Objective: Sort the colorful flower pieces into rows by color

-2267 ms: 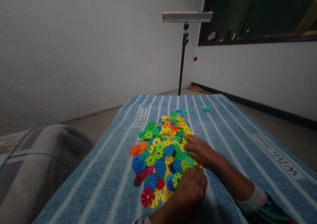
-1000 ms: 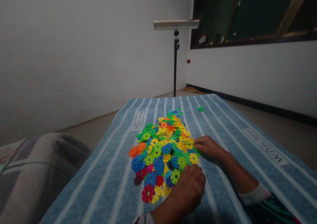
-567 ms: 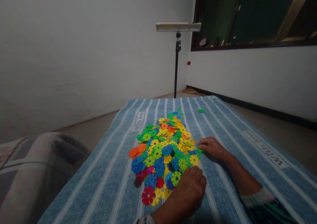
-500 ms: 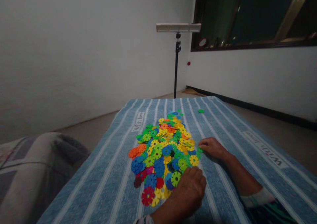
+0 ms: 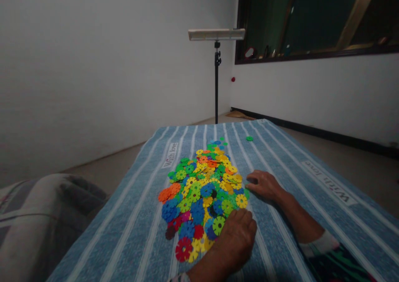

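Observation:
A heap of flower-shaped plastic discs in green, yellow, blue, orange and red lies on the striped cloth. My left hand rests at the near right side of the heap, its back toward me and its fingers curled under. Whatever those fingers hold, if anything, is hidden. A light green disc lies just left of its knuckles. My right hand is at the heap's right edge, thumb and forefinger a little apart, with nothing visible between them. Close to its fingertips lies a green disc, beside a yellow disc.
The blue striped cloth covers the table. One green disc lies alone toward the far end. Behind the table stands a lamp on a black pole. Grey draped fabric is at the left, and a window at upper right.
The thumb and forefinger of my right hand have parted, and the green disc at their tips now lies at the heap's edge. My left hand stays curled in place. The view has shifted slightly.

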A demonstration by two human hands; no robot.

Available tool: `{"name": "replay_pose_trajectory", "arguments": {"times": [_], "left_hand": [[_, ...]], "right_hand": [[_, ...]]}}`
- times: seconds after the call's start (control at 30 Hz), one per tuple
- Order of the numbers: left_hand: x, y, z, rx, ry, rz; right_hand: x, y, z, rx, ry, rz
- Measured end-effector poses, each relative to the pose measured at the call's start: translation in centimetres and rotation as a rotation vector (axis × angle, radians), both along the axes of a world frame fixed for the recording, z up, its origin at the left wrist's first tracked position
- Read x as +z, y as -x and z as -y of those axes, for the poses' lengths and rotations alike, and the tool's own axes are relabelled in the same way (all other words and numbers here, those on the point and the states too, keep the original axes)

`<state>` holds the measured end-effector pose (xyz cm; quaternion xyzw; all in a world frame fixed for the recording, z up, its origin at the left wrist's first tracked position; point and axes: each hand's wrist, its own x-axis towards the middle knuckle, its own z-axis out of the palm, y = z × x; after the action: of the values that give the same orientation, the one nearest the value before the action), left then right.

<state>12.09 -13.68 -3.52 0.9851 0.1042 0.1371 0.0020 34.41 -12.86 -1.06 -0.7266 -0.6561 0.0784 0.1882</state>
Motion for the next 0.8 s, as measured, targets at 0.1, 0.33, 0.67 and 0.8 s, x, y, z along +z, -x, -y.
{"name": "replay_pose_trajectory", "arguments": {"times": [0.1, 0.33, 0.67, 0.8], "left_hand": [[0.14, -0.08, 0.00, 0.005, 0.017, -0.008], [0.53, -0.12, -0.11, 0.016, 0.061, -0.020], [0.13, -0.05, -0.17, 0.014, 0.071, 0.026], [0.34, -0.05, -0.17, 0.010, 0.079, 0.026]], "right_hand": [[0.22, 0.39, 0.16, 0.051, 0.008, 0.042], [0.08, -0.07, 0.14, 0.144, 0.056, 0.076], [0.30, -0.28, 0.42, 0.194, 0.073, 0.066], [0.22, -0.58, 0.50, 0.206, 0.077, 0.060]]}}
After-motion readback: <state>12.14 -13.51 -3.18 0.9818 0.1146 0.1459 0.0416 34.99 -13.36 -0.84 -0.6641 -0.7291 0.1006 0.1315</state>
